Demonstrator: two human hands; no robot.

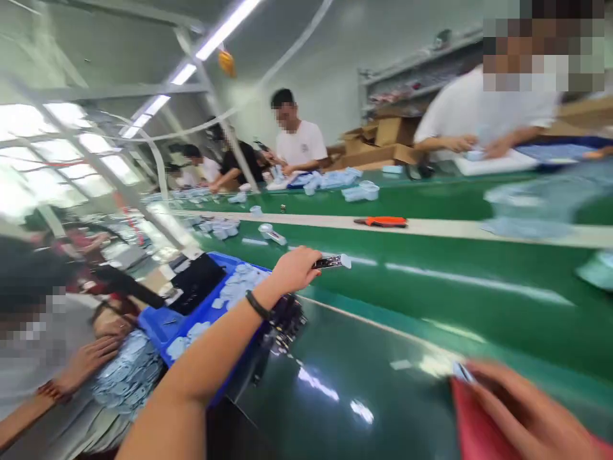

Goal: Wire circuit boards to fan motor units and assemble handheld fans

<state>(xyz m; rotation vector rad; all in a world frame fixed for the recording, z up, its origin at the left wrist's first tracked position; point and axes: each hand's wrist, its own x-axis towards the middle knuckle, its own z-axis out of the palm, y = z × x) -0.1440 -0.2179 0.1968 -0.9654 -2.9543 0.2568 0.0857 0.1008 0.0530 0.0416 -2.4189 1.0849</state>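
Observation:
My left hand (295, 271) reaches out over the green belt. Its fingers pinch a narrow dark circuit board (330, 261) with a pale blue round end. Below that wrist lies a pile of similar dark boards (287, 326), beside a blue tray (153, 322) of flat light-blue plastic pieces (242, 281). At the lower right, my right hand (527, 406) is blurred, its thumb and fingers closed around a small light-blue piece (461, 372). Red fabric (472, 421) shows under this hand. On the belt ahead sits a light-blue housing (272, 234).
Orange-handled pliers (385, 222) lie on the pale strip between green belts. More light-blue housings (361, 191) stand across from me. To my left, a co-worker's hand (93, 358) rests by stacked blue pieces (129, 374). Other people work opposite, with cardboard boxes (393, 131) behind.

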